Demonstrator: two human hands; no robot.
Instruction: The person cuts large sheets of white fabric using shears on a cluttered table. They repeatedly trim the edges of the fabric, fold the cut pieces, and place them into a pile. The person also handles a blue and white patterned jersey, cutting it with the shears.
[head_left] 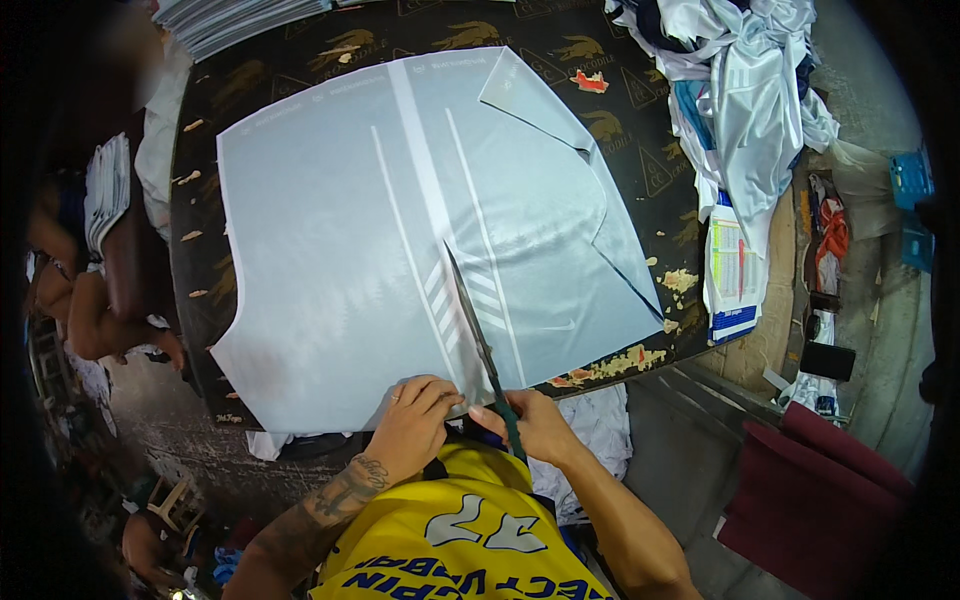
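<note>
A large light-grey fabric piece (310, 240) with white stripes lies flat, its upper right corner folded over. My right hand (540, 428) is closed around the dark green handles of a pair of long scissors (480, 345). The blades point away from me, along the white middle band of the fabric, and look nearly closed. At the near edge of the fabric, my left hand (415, 412) has its fingers bent together, pinching the cloth just left of the scissors. The left thumb is mostly hidden.
The fabric rests on a dark table (640, 130) with gold prints and worn patches. Crumpled white garments (750, 110) hang over its right corner above a stack of printed papers (735, 265). Stacked sheets (235, 22) lie at the far left. Another person's leg (105, 320) shows beyond the left edge.
</note>
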